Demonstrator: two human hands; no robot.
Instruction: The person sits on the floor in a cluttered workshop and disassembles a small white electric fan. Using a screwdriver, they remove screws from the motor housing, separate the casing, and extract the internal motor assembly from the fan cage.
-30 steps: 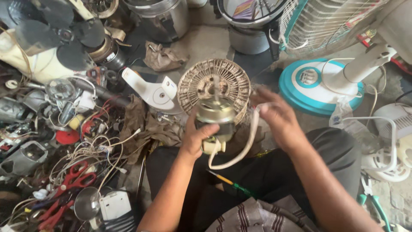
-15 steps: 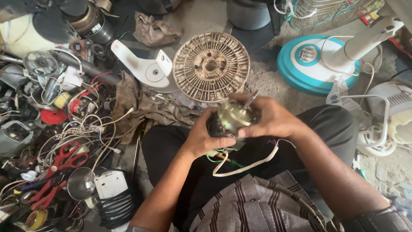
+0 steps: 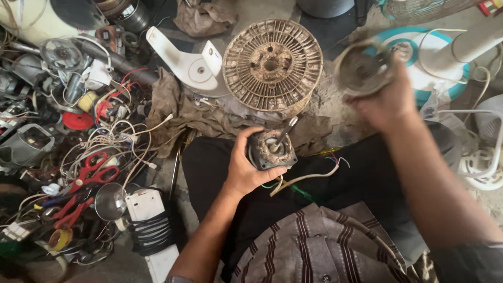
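My left hand [image 3: 246, 170] grips a small fan motor [image 3: 271, 149] over my lap, its copper windings exposed and its shaft pointing up and away. A white cord and thin coloured wires hang from the motor. My right hand [image 3: 385, 99] is raised to the right and holds a round metal motor cover [image 3: 362, 68], blurred by motion. A dirty round ribbed fan housing [image 3: 272, 65] lies on the ground just beyond the motor.
A white plastic bracket [image 3: 188, 65] lies left of the housing on brown rags [image 3: 178, 112]. Tangled wires, red scissors [image 3: 91, 173] and motor parts fill the left side. A teal and white fan base [image 3: 435, 63] and white fan guards stand at the right.
Both hands held the motor together before. Now my right hand has pulled a round cover off it and swung up to the right, leaving the windings bare in my left hand.
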